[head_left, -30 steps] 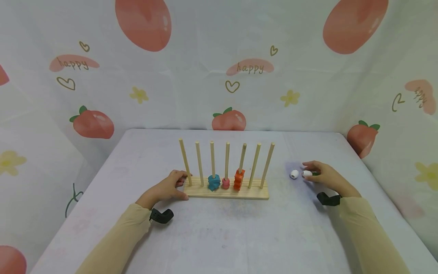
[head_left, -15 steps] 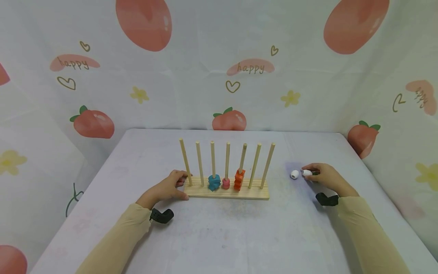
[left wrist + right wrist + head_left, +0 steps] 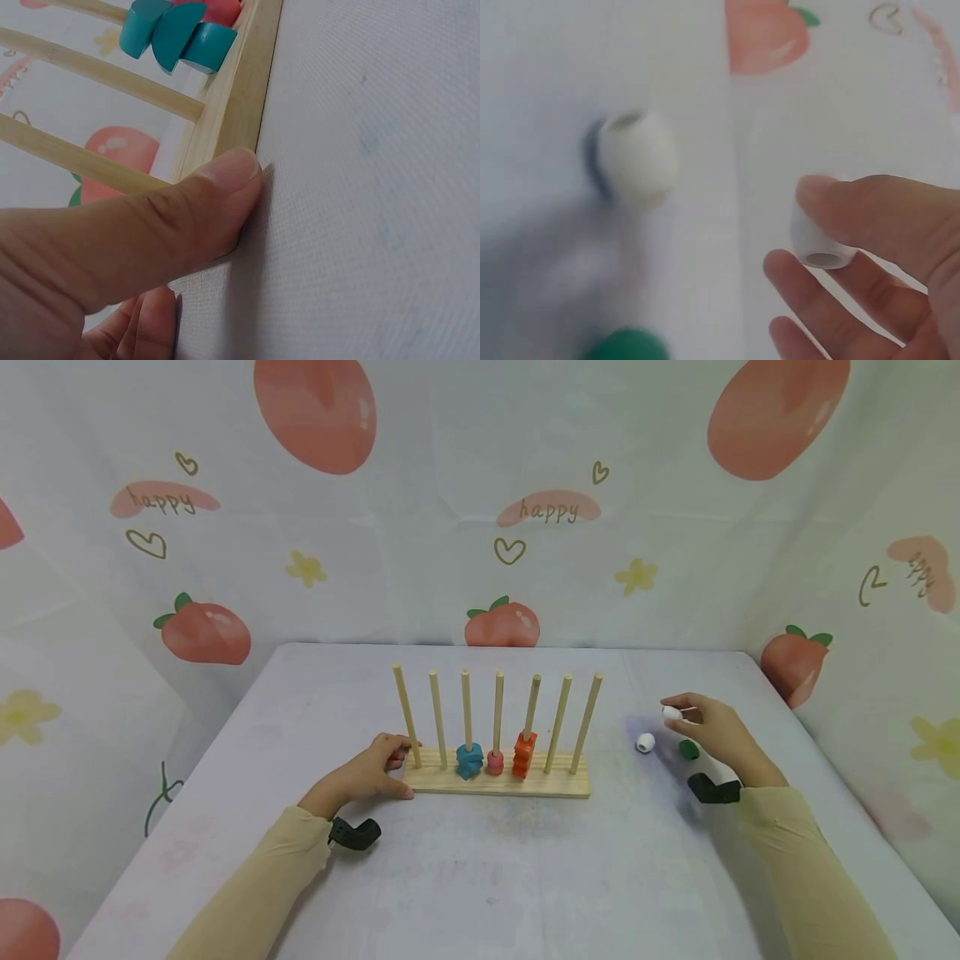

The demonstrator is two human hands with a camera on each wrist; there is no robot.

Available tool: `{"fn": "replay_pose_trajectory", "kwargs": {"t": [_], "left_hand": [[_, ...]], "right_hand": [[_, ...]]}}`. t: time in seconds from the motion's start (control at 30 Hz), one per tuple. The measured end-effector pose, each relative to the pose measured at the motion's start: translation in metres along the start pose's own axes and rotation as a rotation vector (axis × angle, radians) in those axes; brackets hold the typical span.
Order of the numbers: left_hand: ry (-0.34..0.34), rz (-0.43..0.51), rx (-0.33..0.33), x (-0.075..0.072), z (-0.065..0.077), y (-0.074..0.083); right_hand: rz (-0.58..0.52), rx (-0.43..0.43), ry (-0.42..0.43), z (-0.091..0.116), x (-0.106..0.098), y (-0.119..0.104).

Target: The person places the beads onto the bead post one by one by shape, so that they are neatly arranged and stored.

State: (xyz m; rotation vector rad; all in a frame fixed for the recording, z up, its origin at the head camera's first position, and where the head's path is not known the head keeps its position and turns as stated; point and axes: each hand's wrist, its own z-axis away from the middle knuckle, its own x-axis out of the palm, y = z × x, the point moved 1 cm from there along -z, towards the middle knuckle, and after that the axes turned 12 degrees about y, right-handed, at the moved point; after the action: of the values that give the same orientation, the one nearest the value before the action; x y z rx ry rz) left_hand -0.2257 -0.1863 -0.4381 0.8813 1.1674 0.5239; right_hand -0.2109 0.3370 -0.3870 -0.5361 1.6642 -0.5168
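My left hand grips the left end of a wooden peg base, thumb along its front edge, as the left wrist view confirms. Several upright pegs rise from the base. Blue beads, a small pink bead and orange beads sit low on three of them. Between thumb and fingers my right hand pinches a white barrel-shaped bead, raised above the table, its hole showing in the right wrist view. Below it on the table lie a second white bead and a green bead.
A white cloth covers the table. A fabric backdrop printed with peaches and flowers hangs behind and along the sides. Black wrist mounts sit on both sleeves.
My right hand has lifted its white bead up off the table, uncovering the green bead beneath. The left hand and peg base have stayed in place.
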Motion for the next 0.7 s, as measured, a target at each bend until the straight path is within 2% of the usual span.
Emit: {"fn": "replay_pose_trajectory", "kwargs": {"t": [0.33,0.57,0.7], "left_hand": [[0.0,-0.003,0.012,0.0,0.001,0.001],[-0.007,0.003,0.006,-0.001,0.001,0.001],[-0.009,0.004,0.01,-0.001,0.0,0.0]], "right_hand": [[-0.049,-0.12,0.167,0.005,-0.007,-0.046],[-0.162,-0.211,0.273,0.01,-0.005,-0.079],[-0.248,-0.292,0.336,0.013,-0.005,-0.096]]}}
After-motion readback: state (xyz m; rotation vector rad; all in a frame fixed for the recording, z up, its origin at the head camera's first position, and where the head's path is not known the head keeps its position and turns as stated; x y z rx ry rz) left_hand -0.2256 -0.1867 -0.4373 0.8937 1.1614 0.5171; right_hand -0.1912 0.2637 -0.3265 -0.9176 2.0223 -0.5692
